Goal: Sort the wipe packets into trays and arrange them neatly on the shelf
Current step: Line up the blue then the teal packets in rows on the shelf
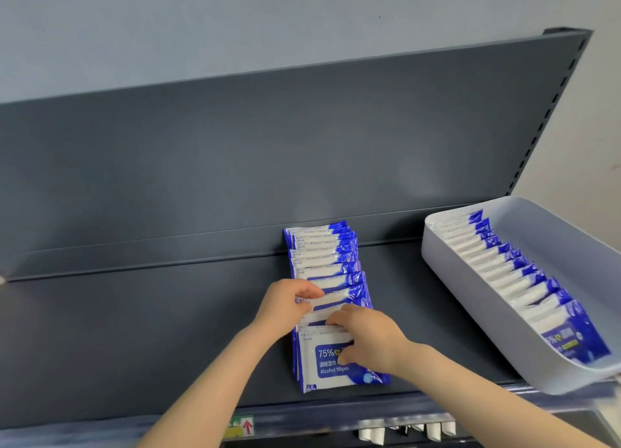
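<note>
Packet row (322, 263) on shelf (134, 330) being tidied, pinched by left hand (285, 305) & right hand (369, 338). Next, prob.: edges to be squared gently; full tray (470, 284) at 3 o'clock.

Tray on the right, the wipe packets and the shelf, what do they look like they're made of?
Tray: likely moulded plastic, matte pale grey-white, with rounded corners and a smooth wall. Wipe packets: thin glossy plastic film, judging by sheen and crinkled edges. Shelf: probably painted metal, dark grey, soft sheen.
</note>
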